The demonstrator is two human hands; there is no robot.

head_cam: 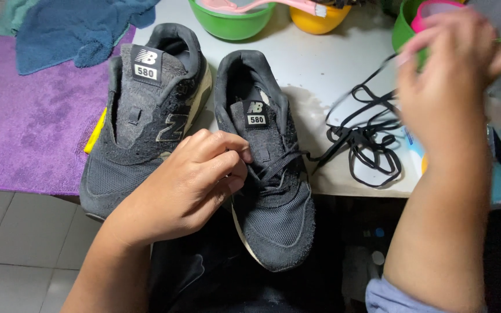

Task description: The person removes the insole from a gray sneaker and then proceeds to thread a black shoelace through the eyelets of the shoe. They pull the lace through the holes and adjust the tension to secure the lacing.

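**Left hand on the laced shoe, right hand blurred above the loose lace**

I see the left hand [195, 177] curled on the right-side dark shoe [271, 191], fingertips pinched at its lacing; the exact strand is hidden under the fingers. The right hand [445, 87] is raised and motion-blurred, fingers partly bent; I cannot tell whether it grips anything. Below it lies a tangled black lace [366, 142] on the white table [320, 69]. The unlaced shoe [146, 116] sits just left of the left hand. Beyond are a purple towel [24, 127], blue cloth [76, 29], and green bowl [233, 23], cut off.
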